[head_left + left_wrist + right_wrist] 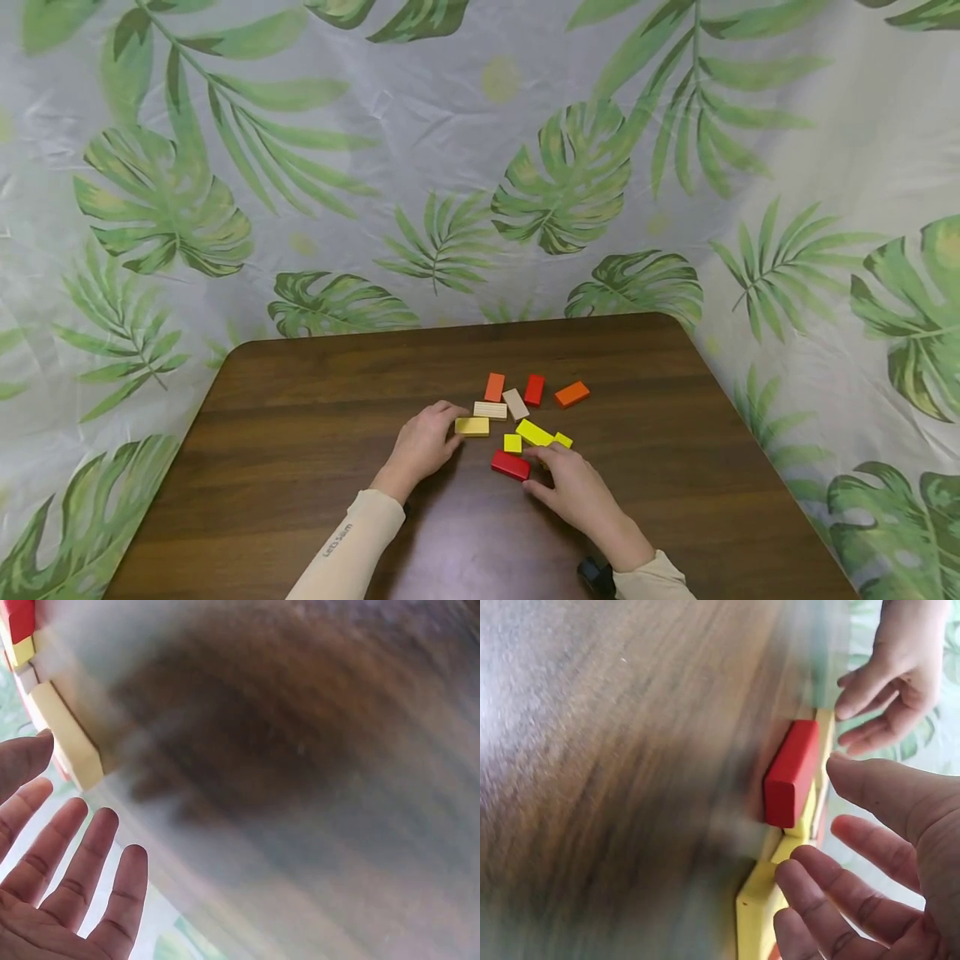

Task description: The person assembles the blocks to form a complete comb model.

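My left hand [424, 442] is beside a pale yellow block [472, 427], its thumb and fingertips at the block's left end. In the left wrist view the fingers are spread and loosely bent, with the thumb close to that block [66, 735]; whether it touches cannot be told. Over on the right, my right hand [573, 486] reaches around the right end of a red block [511, 465], fingers relaxed. The right wrist view shows the thumb apart from the red block [791, 772] and fingertips near a yellow block [756, 907]. Neither hand grips anything.
Between and beyond the hands lie a small yellow block [512, 443], a long yellow block [535, 432], a striped wooden block [490, 410], a beige block [515, 404], and red and orange blocks [572, 394]. The brown table [300, 433] meets a leaf-patterned curtain [450, 167] behind.
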A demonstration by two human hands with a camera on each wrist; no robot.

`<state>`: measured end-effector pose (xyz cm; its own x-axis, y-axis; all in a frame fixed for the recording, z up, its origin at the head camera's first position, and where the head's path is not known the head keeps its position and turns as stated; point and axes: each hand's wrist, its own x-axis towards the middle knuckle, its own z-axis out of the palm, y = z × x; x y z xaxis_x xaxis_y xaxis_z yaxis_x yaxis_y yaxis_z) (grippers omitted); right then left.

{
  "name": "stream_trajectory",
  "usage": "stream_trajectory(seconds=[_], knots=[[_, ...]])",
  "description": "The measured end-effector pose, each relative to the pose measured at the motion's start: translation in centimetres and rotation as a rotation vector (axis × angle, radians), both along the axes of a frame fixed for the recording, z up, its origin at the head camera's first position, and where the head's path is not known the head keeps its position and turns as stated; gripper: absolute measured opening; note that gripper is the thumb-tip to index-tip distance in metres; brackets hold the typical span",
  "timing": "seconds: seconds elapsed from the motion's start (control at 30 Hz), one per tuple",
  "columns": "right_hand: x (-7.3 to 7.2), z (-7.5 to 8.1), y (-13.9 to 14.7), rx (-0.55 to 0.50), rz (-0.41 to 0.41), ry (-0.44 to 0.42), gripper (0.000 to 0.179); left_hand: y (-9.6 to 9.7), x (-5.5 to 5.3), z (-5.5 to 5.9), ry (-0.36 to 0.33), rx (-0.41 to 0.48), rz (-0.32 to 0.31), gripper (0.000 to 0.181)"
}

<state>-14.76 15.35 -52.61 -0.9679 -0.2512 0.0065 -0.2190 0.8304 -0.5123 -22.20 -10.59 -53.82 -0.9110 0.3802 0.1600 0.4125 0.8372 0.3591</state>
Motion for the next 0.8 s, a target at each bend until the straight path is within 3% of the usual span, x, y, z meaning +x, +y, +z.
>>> stream_trajectory(seconds=[0.23, 0.8], knots=[[0.0, -0.6, -0.2, -0.025, 0.026, -0.003, 0.043, 0.5, -0.1, -0.7, -0.017, -0.025, 0.010, 0.037], [-0.1, -1.1, -0.6, -0.056, 0.005, 0.009, 0.039, 0.0, 0.2, -0.8, -0.022, -0.048, 0.000, 0.038]])
